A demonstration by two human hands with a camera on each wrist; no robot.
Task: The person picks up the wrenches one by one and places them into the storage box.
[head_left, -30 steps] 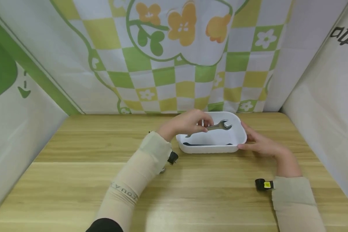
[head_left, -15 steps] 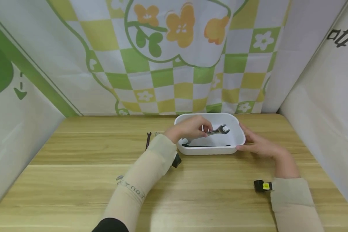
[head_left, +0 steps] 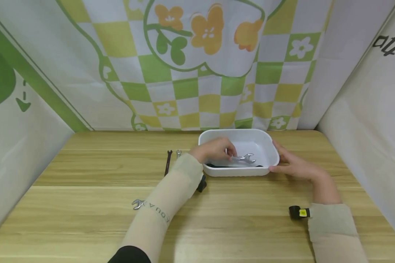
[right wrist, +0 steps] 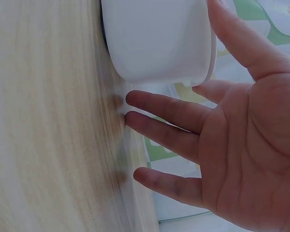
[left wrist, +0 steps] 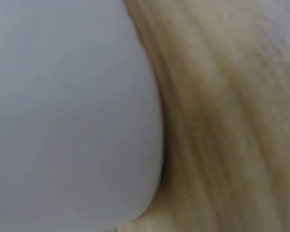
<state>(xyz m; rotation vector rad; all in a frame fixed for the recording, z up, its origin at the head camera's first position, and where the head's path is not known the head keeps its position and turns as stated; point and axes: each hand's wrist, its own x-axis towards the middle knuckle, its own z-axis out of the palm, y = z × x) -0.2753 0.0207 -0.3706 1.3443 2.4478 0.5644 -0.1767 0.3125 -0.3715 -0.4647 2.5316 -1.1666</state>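
My left hand [head_left: 217,149] reaches into a white plastic tray [head_left: 272,149] near the back of the table. It pinches a silver open-end wrench [head_left: 247,158], whose open head points right, low inside the tray; the other end is hidden by the hand. A long dark tool [head_left: 230,167] lies along the tray's near wall. My right hand [head_left: 294,164] touches the tray's right end with thumb and forefinger, its other fingers straight and spread in the right wrist view. The left wrist view shows only the tray's outer wall [left wrist: 72,111] and tabletop, blurred.
Left of the tray lie a dark wrench [head_left: 168,162] and a small silver wrench [head_left: 179,153], partly behind the left sleeve. Another silver wrench head [head_left: 138,204] shows beside the left forearm. A patterned cloth [head_left: 197,87] hangs behind the wooden table [head_left: 237,226].
My left hand has lowered the wrench deeper into the tray, toward its near side. The left forearm has shifted slightly right, uncovering wrenches on the table. My right hand stays at the tray's end.
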